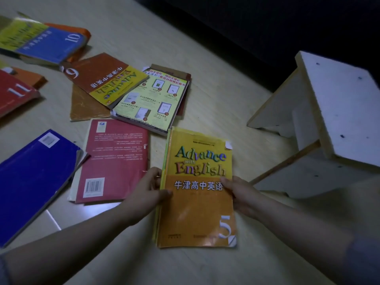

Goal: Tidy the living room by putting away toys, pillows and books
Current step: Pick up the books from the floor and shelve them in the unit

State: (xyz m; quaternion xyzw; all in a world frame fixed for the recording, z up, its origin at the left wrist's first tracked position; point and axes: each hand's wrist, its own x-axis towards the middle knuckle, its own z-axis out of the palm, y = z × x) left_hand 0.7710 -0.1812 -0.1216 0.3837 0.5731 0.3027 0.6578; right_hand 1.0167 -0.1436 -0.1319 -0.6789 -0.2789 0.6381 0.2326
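You are gripping the orange book (197,188) between both hands, left hand (147,192) on its spine edge, right hand (239,194) opposite; its long axis is running away from you, both hands equally near.

Orange-and-yellow book (197,202); blue book (30,182); red book (115,161).

Glossy, creased paper cover on orange textbook (197,194), pale smooth wood-grain floor (216,103), rough white-painted wooden stool (337,103)

Pale wood-grain floor (216,58) is dimly lit. A white wooden stool (339,103) is set at right. Top right is left in darkness.
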